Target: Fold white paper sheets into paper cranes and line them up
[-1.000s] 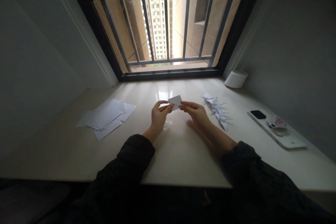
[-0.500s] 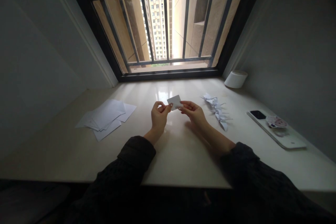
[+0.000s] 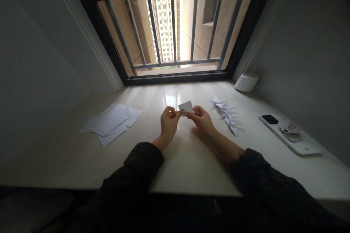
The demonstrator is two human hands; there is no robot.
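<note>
A small folded piece of white paper (image 3: 187,106) is held up over the middle of the white ledge. My left hand (image 3: 170,121) pinches its lower left corner between thumb and fingertips. On the other side, my right hand (image 3: 201,118) grips the lower right edge, its thumb reaching in close to the left thumb. Fingers cover the paper's bottom part, so the folds there are hidden. Right of my right hand, several folded paper cranes (image 3: 225,114) lie in a row on the ledge.
Loose white paper sheets (image 3: 112,120) lie spread at the left. A phone (image 3: 291,136) with a cartoon grip rests at the right. Behind it, a white cylindrical object (image 3: 246,82) stands by the wall. The barred window (image 3: 175,32) rises beyond the ledge (image 3: 191,167).
Both thumbs have come closer together at the paper's lower edge. The paper and my left hand have shifted slightly to the right, and the paper's tilt has changed.
</note>
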